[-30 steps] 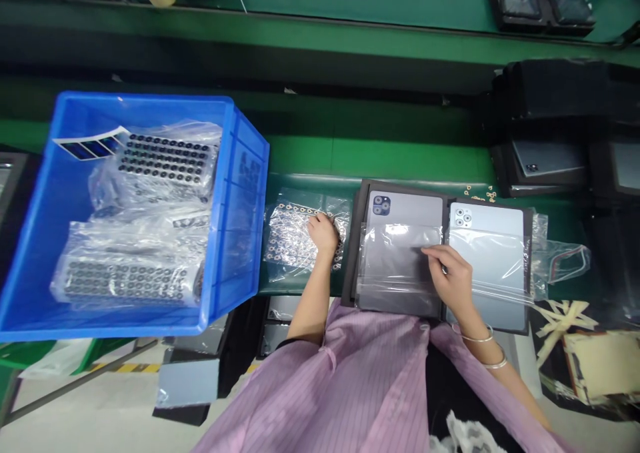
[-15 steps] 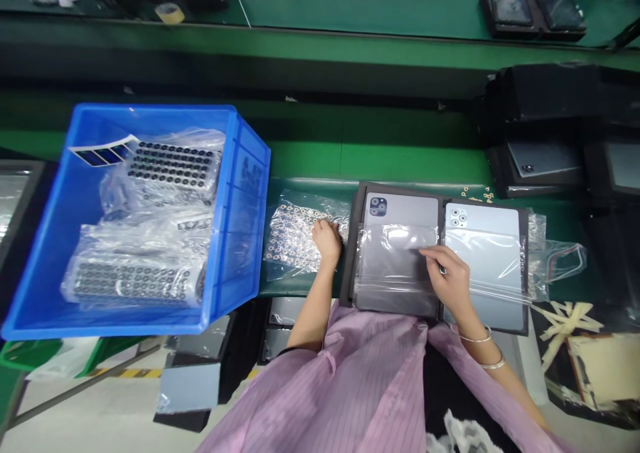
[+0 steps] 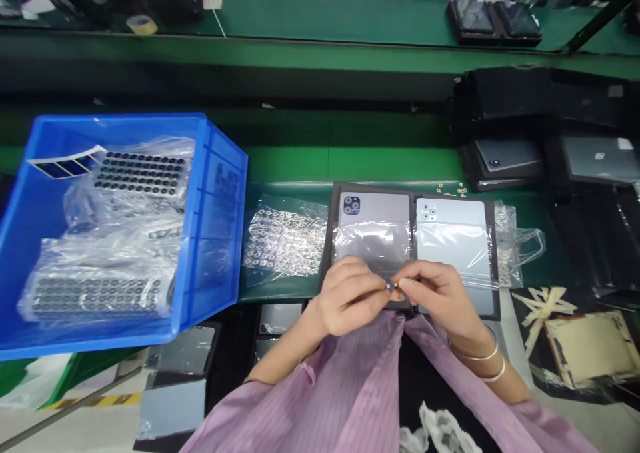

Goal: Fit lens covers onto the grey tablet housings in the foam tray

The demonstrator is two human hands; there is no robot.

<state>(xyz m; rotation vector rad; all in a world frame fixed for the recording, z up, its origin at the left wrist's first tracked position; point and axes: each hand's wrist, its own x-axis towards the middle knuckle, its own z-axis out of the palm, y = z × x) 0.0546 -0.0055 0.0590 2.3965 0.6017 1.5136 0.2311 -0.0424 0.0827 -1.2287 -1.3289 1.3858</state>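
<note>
Above the near edge of the dark grey tablet (image 3: 380,208), the left hand (image 3: 353,296) and the right hand (image 3: 440,293) meet almost fingertip to fingertip; the left pinches a tiny pale piece (image 3: 388,286), the right a tiny yellowish piece (image 3: 396,284), both too small to identify; clear film (image 3: 373,240) covers part of that tablet, and the silver tablet (image 3: 457,212) lies beside it; between the dark tablet and the blue plastic crate (image 3: 220,220), a transparent bag of small rings (image 3: 285,243) lies flat.
</note>
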